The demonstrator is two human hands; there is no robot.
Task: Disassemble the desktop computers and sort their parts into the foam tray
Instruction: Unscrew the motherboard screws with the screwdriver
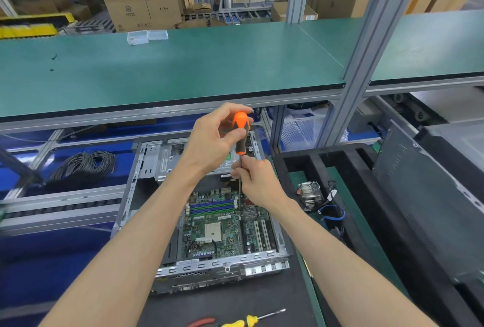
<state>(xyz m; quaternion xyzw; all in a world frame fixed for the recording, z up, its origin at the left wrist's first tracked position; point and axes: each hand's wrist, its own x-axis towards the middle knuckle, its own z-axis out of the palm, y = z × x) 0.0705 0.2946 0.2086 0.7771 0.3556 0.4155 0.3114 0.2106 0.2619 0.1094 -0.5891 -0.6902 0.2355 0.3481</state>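
Green shelf (183, 65): runs across the upper view above my work, carrying two clear plastic boxes (146, 36) near its far edge.

Computer case (209, 222): open, lid off, lying flat on the table (235, 300) straight in front of me, its rear port panel toward me.

Foam tray (366, 195): black, with long slots, just to the right of the case. One slot holds a metal heatsink (309, 194) and a blue cable (332, 213).

Side panel (432, 195): grey sheet metal, leaning tilted at the right of the tray.

Circuit board (220, 227): green, seated inside the case, memory slots and a bare processor socket showing.

Cable coil (83, 163): black, lying to the left of the case on a lower level.

My left hand (212, 138): raised above the case, fingers curled around the top of the screwdriver handle.

My right hand (258, 182): lower down, fingers pinched on the screwdriver shaft just under the handle.

Screwdriver (240, 133): orange-and-black handle, held upright, thin shaft pointing down to the board near the memory slots. The tip's contact point is too small to tell.

Yellow screwdriver (251, 320): lying on the table at the near edge, beside a red-handled tool (201, 322) partly cut off by the frame.
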